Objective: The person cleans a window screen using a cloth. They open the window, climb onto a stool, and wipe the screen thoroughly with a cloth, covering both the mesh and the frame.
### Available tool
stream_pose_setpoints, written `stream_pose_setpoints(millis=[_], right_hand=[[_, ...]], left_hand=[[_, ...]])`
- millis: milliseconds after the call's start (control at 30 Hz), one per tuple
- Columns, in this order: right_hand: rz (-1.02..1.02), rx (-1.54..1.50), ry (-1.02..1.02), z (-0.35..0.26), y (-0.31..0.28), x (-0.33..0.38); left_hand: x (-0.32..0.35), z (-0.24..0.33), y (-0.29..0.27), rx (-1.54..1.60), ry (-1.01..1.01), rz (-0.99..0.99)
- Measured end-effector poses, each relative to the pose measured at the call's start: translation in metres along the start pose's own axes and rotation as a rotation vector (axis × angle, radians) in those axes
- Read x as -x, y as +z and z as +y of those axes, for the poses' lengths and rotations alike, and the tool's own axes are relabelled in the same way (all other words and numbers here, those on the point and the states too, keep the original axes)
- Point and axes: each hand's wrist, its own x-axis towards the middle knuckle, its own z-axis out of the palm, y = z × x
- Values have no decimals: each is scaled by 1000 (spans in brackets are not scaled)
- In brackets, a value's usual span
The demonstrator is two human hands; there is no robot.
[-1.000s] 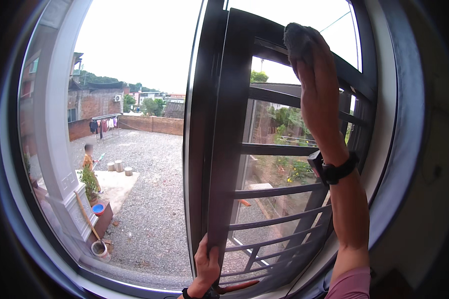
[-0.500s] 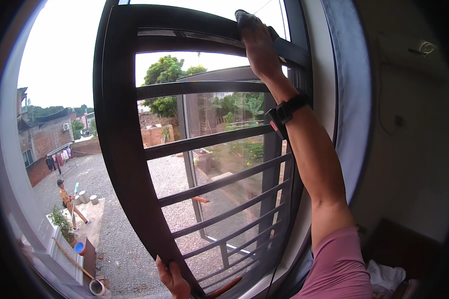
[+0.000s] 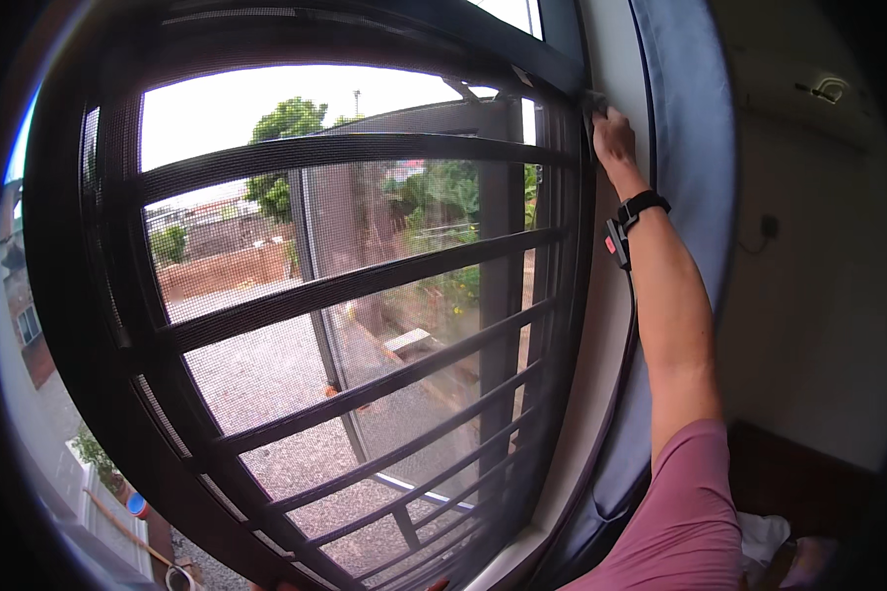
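Observation:
My right arm, in a pink sleeve, reaches up to the right side of the window. The fingers of my right hand [image 3: 615, 140] are closed on a small grey cloth [image 3: 596, 102], mostly hidden by the hand. They press it against the upper right side of the dark window frame [image 3: 574, 77], beside the pale wall edge. A black strap with a small dark device [image 3: 618, 242] sits on my right wrist. The dark mesh-covered window sash [image 3: 79, 335] with its crossbars [image 3: 365, 286] fills the middle and left. My left hand cannot be made out.
A blue-grey curtain [image 3: 695, 197] hangs right of the window, close to my arm. Outside, beyond the mesh, are gravel ground [image 3: 266, 384], another window panel and trees [image 3: 291, 128]. A blue bucket [image 3: 137, 505] and a long pole stand at the lower left.
My right hand has moved from the sash's top rail right and down to the frame's side. The sash looms larger and farther left. My left hand has dropped out of sight.

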Motion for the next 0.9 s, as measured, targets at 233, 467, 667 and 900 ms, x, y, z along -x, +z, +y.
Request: stream_pose_setpoints(millis=[233,467,667,900], right_hand=[[-161,-204,-67,10,14,-55],[-112,-422,-240,52,12,84],[-189,-372,-2,102,-7,323],[-160,-183,487,191,-28,591]], left_hand=[[-8,-13,-2,109,-16,8],[-7,-3,6,56,24,57],[-14,5,8,8,130,81],[-20,-2,12,35,224,37]])
